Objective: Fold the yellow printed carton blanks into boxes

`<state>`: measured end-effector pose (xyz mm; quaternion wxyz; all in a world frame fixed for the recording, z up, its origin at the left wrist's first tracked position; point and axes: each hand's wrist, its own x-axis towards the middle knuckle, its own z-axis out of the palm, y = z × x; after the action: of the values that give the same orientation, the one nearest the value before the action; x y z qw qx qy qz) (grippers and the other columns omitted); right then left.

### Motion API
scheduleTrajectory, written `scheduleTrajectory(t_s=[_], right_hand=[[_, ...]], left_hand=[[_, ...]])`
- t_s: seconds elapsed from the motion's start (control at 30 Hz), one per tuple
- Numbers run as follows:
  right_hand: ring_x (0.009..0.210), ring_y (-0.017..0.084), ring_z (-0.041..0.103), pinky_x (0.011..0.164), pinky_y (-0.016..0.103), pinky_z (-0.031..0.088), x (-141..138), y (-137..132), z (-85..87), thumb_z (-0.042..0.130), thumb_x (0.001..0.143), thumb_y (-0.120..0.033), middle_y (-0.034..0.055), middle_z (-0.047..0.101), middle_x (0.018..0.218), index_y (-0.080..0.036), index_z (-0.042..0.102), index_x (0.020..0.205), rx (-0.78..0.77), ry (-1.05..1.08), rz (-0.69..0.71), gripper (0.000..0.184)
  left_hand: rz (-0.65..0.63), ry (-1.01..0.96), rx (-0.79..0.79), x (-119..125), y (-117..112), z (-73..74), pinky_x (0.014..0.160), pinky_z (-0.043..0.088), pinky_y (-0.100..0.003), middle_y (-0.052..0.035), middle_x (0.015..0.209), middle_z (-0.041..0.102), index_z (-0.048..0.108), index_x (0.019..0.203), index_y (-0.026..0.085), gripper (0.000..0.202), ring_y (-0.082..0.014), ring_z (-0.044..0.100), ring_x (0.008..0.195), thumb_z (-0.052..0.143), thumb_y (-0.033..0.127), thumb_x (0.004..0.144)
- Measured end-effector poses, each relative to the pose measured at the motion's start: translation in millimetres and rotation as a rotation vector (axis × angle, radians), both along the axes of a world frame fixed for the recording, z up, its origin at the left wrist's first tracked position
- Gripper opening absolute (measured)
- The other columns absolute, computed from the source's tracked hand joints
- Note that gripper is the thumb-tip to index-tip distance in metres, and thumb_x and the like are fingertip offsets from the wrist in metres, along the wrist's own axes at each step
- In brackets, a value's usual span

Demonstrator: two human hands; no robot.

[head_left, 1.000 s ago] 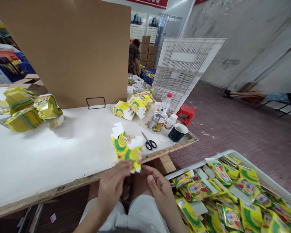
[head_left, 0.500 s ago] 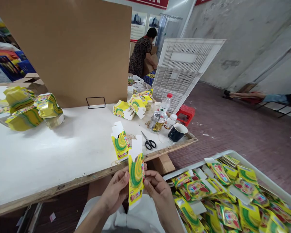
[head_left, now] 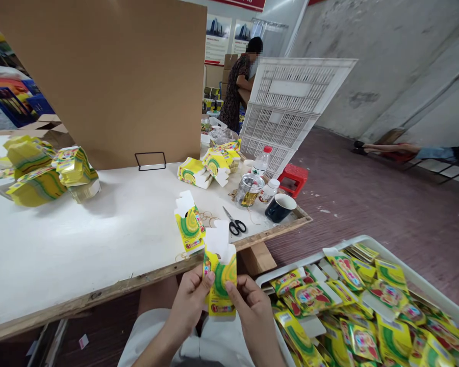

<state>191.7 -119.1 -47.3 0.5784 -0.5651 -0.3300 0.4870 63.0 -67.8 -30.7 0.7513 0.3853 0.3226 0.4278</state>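
Carton (head_left: 221,280), now open, between fingers (head_left: 206,283)

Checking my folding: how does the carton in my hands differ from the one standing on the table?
The held carton is gripped by the left hand and right hand; the table carton stands untouched on the white table. The held carton faces the camera squarely; the table carton is angled. Both yellow-green, top flaps open.

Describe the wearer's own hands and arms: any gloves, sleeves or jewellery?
Both are bare. The left hand and right hand have no gloves, and no ring shows on the fingers in view. The forearms, as far as the frame reaches, carry no sleeve, watch or band. Below them a white garment covers the lap.
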Motion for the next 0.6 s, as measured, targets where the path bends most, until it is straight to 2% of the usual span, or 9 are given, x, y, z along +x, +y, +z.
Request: scheduleTrajectory(t_s=[0.1,0.17,0.23,0.3,0.4,0.5,0.6], right_hand=[[0.062,0.016,0.059,0.057,0.026,0.05,0.9,-0.5,-5.1,0.073,0.08,-0.051,0.0008,0.064,0.066,-0.019,0.06,0.074,0.02,-0.078,-0.052,0.035],[0.067,0.018,0.062,0.061,0.026,0.052,1.6,-1.2,-5.5,0.071,0.083,-0.048,0.0021,0.066,0.072,-0.02,0.061,0.082,0.047,-0.126,-0.063,0.03],[0.082,0.022,0.068,0.071,0.03,0.055,1.9,-1.5,-2.9,0.07,0.086,-0.043,0.0065,0.071,0.09,-0.021,0.061,0.1,0.101,-0.158,-0.06,0.028],[0.1,0.025,0.068,0.084,0.034,0.056,2.5,-1.4,1.7,0.068,0.088,-0.039,0.0106,0.069,0.112,-0.023,0.055,0.121,0.166,-0.183,-0.054,0.039],[0.113,0.024,0.064,0.093,0.033,0.054,6.0,-1.7,8.7,0.064,0.091,-0.036,0.0112,0.063,0.13,-0.027,0.049,0.135,0.213,-0.207,0.004,0.047],[0.108,0.023,0.066,0.087,0.03,0.055,13.1,-2.9,14.1,0.064,0.091,-0.037,0.0097,0.067,0.122,-0.027,0.051,0.134,0.196,-0.206,0.067,0.047],[0.087,0.021,0.068,0.073,0.027,0.055,20.4,-3.6,20.3,0.061,0.092,-0.043,0.0063,0.071,0.098,-0.024,0.059,0.119,0.161,-0.19,0.128,0.033]], left_hand=[[0.11,0.088,0.058,1.0,-1.5,-0.3,0.088,0.055,-0.033,-0.0101,0.105,0.078,0.06,0.119,0.019,0.047,-0.0231,0.072,0.095,0.076,0.041,0.08],[0.16,0.12,0.094,-0.1,-2.6,0.6,0.09,0.055,-0.034,-0.0108,0.112,0.076,0.046,0.132,0.023,0.06,-0.023,0.072,0.1,0.076,0.036,0.081],[0.13,0.147,0.15,-2.2,-3.5,2.1,0.093,0.054,-0.036,-0.0126,0.117,0.074,0.038,0.138,0.024,0.065,-0.0245,0.07,0.105,0.072,0.035,0.084],[0.053,0.181,0.224,-5.2,-3.7,4.2,0.096,0.052,-0.037,-0.0139,0.119,0.073,0.036,0.142,0.024,0.062,-0.0261,0.069,0.109,0.066,0.036,0.089],[-0.058,0.239,0.304,-11.5,-2.2,7.5,0.098,0.05,-0.038,-0.0139,0.123,0.071,0.039,0.144,0.024,0.056,-0.0269,0.066,0.114,0.059,0.036,0.093],[-0.144,0.245,0.293,-18.5,0.0,9.7,0.095,0.05,-0.035,-0.0118,0.121,0.07,0.047,0.138,0.025,0.048,-0.0256,0.065,0.111,0.059,0.037,0.093],[-0.246,0.141,0.227,-23.0,-0.2,11.6,0.084,0.05,-0.03,-0.0092,0.107,0.072,0.053,0.125,0.023,0.039,-0.0221,0.067,0.096,0.063,0.038,0.09]])
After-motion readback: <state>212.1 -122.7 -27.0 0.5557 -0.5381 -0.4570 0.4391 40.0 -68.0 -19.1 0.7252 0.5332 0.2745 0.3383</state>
